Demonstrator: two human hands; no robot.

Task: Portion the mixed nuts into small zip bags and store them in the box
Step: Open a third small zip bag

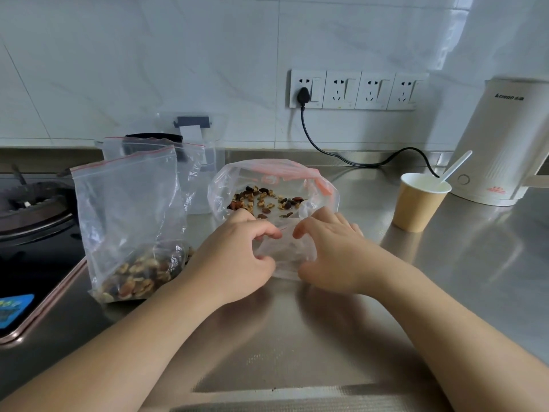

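White tiled wall point(148, 69) backs our stainless steel counter point(445, 278), and a row of wall sockets point(353, 90) sits on it with one black plug and cord point(323, 150) running toward the white electric kettle point(499, 144) at the right edge. At the left we see a black gas stove point(32, 209) set into the counter.

Behind the work area stands our clear plastic box point(208, 150), partly hidden by bags. In front of it, left of centre, a tall zip bag point(127, 221) with a red seal strip stands upright, clear and crinkled, with mixed nuts filling only its bottom. A second, seemingly empty zip bag point(190, 168) stands just behind it. At centre lies the large open bag point(273, 185), its pink-orange zip band folded back, and a thin scatter of brown, tan and dark mixed nuts point(264, 200) spread across its bottom.

Right of that stands a brown paper cup point(416, 203) with a white plastic spoon point(454, 168) leaning in it.

Just in front of the large bag, we hold a small clear zip bag point(285, 254) low over the counter. Our left hand point(237, 257) pinches its left edge between thumb and curled fingers; our right hand point(329, 251) pinches the right edge likewise. We cannot tell whether it holds any nuts.
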